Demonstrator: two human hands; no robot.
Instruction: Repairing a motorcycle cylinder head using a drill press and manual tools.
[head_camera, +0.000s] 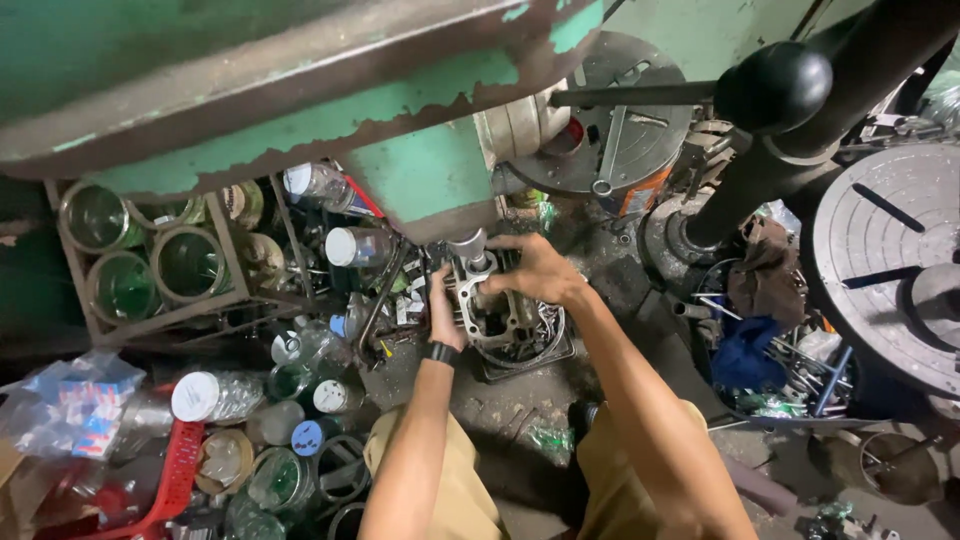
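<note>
Head view: one finned metal engine part (497, 312) sits at the centre of the frame, on the small platform directly under the spindle (470, 246) of a green, paint-chipped drill press (420, 175). Both hands are on it. The left hand (444, 318) presses against its left side, fingers curled round the edge; the right hand (538, 270) lies over its upper right corner, fingers wrapped down onto the casting. So the part lies between the two hands, straight ahead of the person and just beyond the knees, with neither hand clearly nearer (both are touching). Its long axis I cannot tell for sure; it looks roughly square from above, with one round bore facing up toward the spindle.

Counted: one part, one spindle, two hands, one black wristband on the left wrist. At left of the frame, a metal rack (150, 265) holds at least four glass jars, and several plastic bottles lie scattered lower left. A round slotted plate (885, 260) stands at right.
</note>
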